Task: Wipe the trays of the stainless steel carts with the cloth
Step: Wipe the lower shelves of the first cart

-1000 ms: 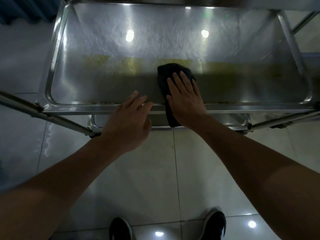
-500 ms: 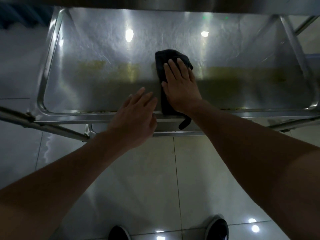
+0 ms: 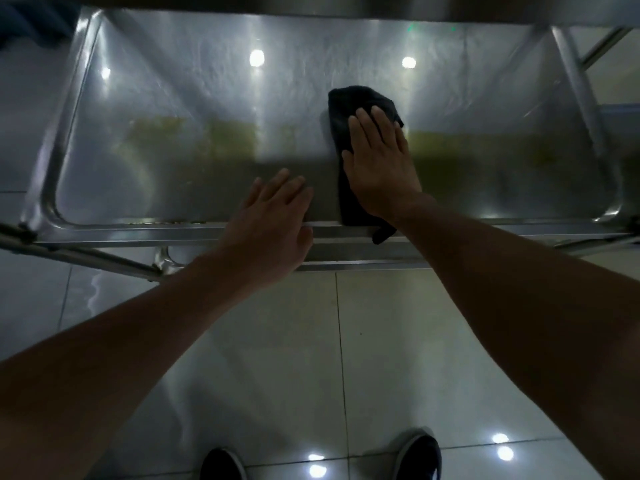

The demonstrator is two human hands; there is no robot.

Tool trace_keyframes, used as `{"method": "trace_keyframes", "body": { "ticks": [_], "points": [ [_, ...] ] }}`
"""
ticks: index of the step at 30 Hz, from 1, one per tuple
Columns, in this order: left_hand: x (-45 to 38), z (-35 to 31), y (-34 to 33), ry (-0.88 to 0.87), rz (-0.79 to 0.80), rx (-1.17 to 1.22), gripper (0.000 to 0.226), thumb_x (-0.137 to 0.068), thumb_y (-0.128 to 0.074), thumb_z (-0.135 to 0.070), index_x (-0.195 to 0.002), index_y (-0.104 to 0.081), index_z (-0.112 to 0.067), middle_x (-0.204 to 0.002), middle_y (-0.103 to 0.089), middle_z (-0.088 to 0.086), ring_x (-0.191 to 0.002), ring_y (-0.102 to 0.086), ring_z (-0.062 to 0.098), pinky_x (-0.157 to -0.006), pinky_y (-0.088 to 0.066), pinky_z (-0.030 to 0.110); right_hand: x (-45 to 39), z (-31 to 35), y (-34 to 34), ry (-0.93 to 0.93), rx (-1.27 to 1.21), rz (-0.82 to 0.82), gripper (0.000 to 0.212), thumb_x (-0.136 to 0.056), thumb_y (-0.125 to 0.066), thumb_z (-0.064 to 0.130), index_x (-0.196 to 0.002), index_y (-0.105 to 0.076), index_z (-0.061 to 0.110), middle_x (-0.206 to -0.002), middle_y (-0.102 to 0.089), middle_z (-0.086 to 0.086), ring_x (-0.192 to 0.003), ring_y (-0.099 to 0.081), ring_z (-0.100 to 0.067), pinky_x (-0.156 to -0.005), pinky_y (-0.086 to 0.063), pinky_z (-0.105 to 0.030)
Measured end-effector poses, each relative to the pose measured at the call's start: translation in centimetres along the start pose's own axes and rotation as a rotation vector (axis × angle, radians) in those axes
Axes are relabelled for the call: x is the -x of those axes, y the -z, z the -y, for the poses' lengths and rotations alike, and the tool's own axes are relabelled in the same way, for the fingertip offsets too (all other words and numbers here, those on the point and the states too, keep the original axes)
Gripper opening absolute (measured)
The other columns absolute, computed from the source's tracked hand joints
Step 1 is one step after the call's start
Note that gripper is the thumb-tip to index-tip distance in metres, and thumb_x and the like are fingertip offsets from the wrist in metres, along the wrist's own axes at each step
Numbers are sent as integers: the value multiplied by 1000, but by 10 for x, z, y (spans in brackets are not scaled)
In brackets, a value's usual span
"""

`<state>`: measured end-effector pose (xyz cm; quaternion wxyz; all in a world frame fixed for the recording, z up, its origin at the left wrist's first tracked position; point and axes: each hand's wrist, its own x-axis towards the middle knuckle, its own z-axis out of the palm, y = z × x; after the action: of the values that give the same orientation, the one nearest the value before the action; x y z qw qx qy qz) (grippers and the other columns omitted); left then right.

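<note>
you are mid-wipe on a tray [image 3: 166,188] of the steel cart. your right hand [image 3: 379,168] lies flat, fingers straight and close together, pressing the dark cloth [image 3: 360,105] onto the tray floor a little right of centre. the cloth shows beyond your fingertips at 12 o'clock, and a tail of it hangs over the near rim at 6 o'clock. your left hand [image 3: 273,220] holds nothing; its fingers are relaxed and slightly spread over the near rim, at 9 o'clock from the right hand (whether it touches the rim, i cannot tell). a yellowish smear [image 3: 207,140] runs across the tray at 9 and 3 o'clock of the cloth, so the wiping looks far from done. the next move likely calls for even pressure, sweeping sideways through that band. the far edge is covered by an upper shelf [image 3: 346,3], a lower shelf is mostly hidden, glare blurs the surface, and your shoes [image 3: 419,455] are cut off at 6 o'clock.
</note>
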<state>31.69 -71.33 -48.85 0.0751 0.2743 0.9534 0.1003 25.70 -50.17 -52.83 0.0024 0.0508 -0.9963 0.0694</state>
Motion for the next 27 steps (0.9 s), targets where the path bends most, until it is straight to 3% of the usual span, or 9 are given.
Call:
{"method": "trace_keyframes", "body": {
  "ticks": [12, 18, 27],
  "points": [
    [-59, -86, -23, -77, 3, 54, 55, -95, -52, -31, -144, -42, -7, -152, -39, 13, -145, -26, 30, -119, -19, 49, 31, -102, 15, -82, 65, -17, 58, -108, -25, 34, -158, -18, 5, -166, -14, -14, -155, -3, -28, -125, 2, -46],
    [-91, -143, -32, -97, -21, 81, 57, -94, -41, -40, -141, -47, -8, -149, -44, 12, -143, -31, 30, -117, -25, 50, 52, -162, 23, -137, 63, -22, 63, -104, -18, 36, -157, -19, 4, -166, -16, -15, -155, -5, -29, -125, 0, -47],
    [-129, -215, -50, -162, -11, 51, 52, -99, -46, -36, -145, -42, -10, -153, -39, 9, -146, -26, 26, -119, -21, 46, 79, -247, 37, -206, 88, 7, 59, -108, -23, 34, -159, -13, 6, -167, -10, -12, -155, 1, -26, -125, 2, -46]
  ]
}}
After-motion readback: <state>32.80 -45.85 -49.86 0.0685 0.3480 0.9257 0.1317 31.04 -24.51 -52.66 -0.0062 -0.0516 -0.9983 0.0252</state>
